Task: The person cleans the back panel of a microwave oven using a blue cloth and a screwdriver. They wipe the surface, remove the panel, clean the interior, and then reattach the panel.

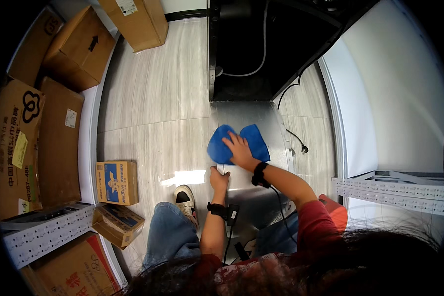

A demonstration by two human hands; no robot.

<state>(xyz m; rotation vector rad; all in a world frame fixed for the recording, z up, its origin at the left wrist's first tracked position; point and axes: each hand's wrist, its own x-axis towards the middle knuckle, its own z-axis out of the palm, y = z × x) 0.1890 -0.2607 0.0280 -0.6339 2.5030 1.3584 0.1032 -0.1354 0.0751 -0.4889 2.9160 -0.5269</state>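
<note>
My right hand [241,151] holds a blue cloth [257,142] down against a bare sheet-metal panel [244,111], with its fingers spread over the fabric. The cloth's left lobe hangs slightly past the panel's left edge and looks blurred. Just below it, my left hand [219,180] grips that left edge, its thumb on the upper face and the other fingers partly hidden. The panel reaches from a black metal cabinet [240,87] back towards my legs. Straps circle both wrists, and a small black device [232,215] with a cable sits at the left one.
Inside the cabinet runs a grey hose [263,55]. A black power plug [304,148] lies on the floor to the right. Cardboard boxes [61,144] fill the left shelf [90,129]; smaller boxes [117,183] stand beside it. A white perforated rack [392,194] is at right.
</note>
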